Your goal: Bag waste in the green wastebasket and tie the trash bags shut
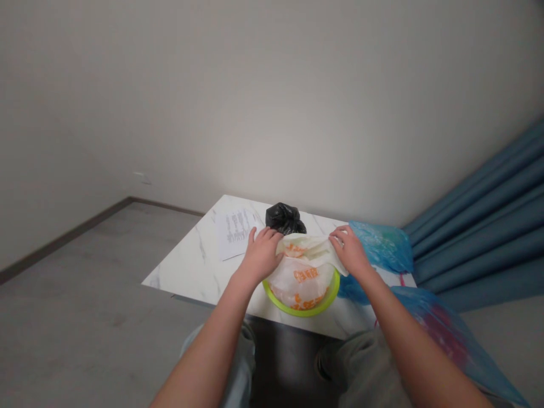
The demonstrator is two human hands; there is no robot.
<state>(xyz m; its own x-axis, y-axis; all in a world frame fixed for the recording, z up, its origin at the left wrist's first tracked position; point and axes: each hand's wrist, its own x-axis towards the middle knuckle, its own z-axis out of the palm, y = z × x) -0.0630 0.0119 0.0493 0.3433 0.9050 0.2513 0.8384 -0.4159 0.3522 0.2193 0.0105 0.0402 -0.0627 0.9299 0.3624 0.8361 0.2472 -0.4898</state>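
Note:
A white plastic bag [302, 276] with orange printing lies in and over a round lime-green container [304, 311], whose rim shows at the front and right. My left hand [264, 250] grips the bag's far left edge between thumb and fingers, one finger raised. At the bag's far right corner, my right hand [350, 249] pinches the plastic. Between both hands the upper edge is stretched and slightly creased. The bag hides the container's inside. Just beyond it sits a crumpled black plastic bag [284, 217].
Everything stands on a white marble-patterned table [191, 263] against the wall. A printed sheet [236, 232] lies at the left. Blue plastic bags [382, 246] are at the right, and a larger blue bag [450, 334] is beside my right forearm. Blue curtains [488, 238] hang at the right.

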